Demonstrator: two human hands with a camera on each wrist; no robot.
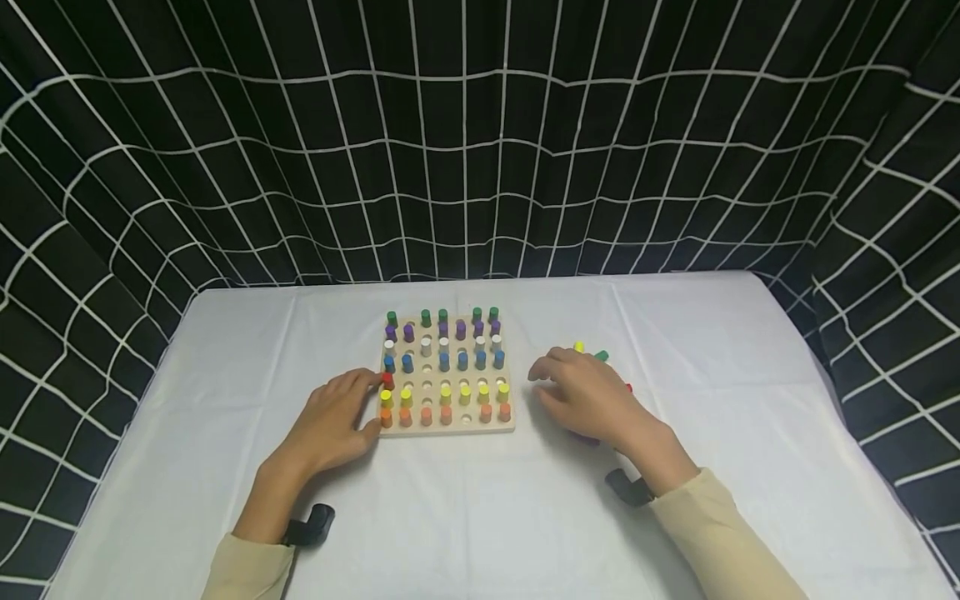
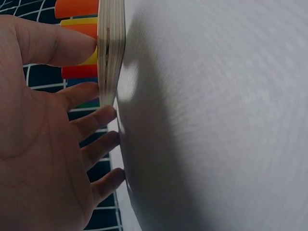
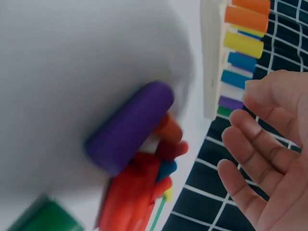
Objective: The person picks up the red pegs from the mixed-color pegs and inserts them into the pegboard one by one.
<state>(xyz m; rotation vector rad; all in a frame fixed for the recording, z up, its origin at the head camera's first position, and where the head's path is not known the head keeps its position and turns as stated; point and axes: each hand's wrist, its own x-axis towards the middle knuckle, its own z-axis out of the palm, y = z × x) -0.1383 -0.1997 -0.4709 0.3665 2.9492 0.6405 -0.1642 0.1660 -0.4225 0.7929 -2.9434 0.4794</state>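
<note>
A wooden pegboard [image 1: 446, 430] lies flat with rows of green, purple, white, blue, yellow and orange pegs. One red peg [image 1: 387, 381] stands at the left end of a row of bare holes. My left hand [image 1: 333, 421] rests at the board's left side, with the thumb [image 2: 72, 45] against its edge and the other fingers spread along it. To the right of the board, my right hand [image 1: 588, 396] hovers by loose pegs, fingers bent loosely and nothing between them. Its wrist view shows a purple peg [image 3: 130, 127] and red pegs [image 3: 127, 192] lying on the cloth.
White cloth [image 1: 465, 517] covers the table. A loose yellow peg [image 1: 578, 347] and a green peg [image 1: 602, 356] show beyond the right hand, which hides part of the pile. Black curtain with a white grid [image 1: 480, 167] surrounds the back and sides.
</note>
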